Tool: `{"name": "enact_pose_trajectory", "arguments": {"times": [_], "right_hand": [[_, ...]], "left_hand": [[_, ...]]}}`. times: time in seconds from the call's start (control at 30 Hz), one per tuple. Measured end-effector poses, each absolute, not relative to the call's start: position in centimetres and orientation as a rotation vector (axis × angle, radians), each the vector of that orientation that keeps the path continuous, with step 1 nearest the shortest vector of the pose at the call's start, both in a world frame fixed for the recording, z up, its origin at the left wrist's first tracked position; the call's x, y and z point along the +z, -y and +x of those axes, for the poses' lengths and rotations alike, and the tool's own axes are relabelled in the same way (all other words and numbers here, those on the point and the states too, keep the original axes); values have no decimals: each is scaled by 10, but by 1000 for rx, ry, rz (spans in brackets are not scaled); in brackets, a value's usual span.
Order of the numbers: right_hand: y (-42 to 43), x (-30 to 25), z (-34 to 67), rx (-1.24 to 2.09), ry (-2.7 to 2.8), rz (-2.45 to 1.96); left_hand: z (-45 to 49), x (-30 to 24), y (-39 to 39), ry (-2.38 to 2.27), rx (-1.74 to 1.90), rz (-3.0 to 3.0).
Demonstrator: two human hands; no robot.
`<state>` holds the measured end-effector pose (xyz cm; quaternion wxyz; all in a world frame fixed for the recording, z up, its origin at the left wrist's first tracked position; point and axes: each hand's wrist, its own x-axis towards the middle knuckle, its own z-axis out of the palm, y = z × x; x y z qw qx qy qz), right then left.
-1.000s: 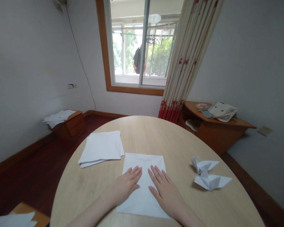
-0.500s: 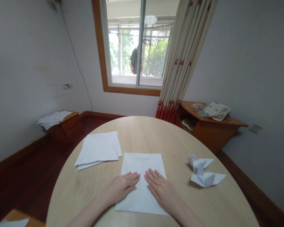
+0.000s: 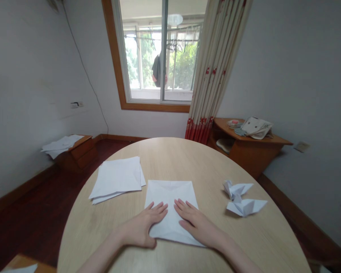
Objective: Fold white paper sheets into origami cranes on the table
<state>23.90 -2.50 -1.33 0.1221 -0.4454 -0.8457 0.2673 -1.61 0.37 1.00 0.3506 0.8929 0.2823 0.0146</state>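
Note:
A white sheet of paper [image 3: 170,193] lies flat on the round wooden table [image 3: 187,159] in front of me. My left hand [image 3: 143,225] rests on its near left part, fingers stretched flat, thumb at the near edge. My right hand [image 3: 197,223] lies flat on its near right part, fingers spread toward the middle. Neither hand holds anything; both press on the sheet.
A stack of white sheets [image 3: 118,180] lies left of the paper. Two folded paper figures [image 3: 241,197] sit at the right. A low wooden cabinet [image 3: 76,151] with papers stands at the left wall, a wooden side table [image 3: 250,146] with a bag at the right.
Both hands have slid back toward me along the sheet, and its near edge now sits closer to the wrists. The camera view has shifted slightly right.

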Motion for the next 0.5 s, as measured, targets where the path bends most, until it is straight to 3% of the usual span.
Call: {"name": "enact_pose_trajectory", "arguments": {"times": [0.23,0.5], "right_hand": [[20,-7,246,955,2436,-1221],[23,2,246,985,2447,-1205]], "left_hand": [[-35,12,-12,-749,212,1986],[-25,-1,-9,-721,489,2317]]}}
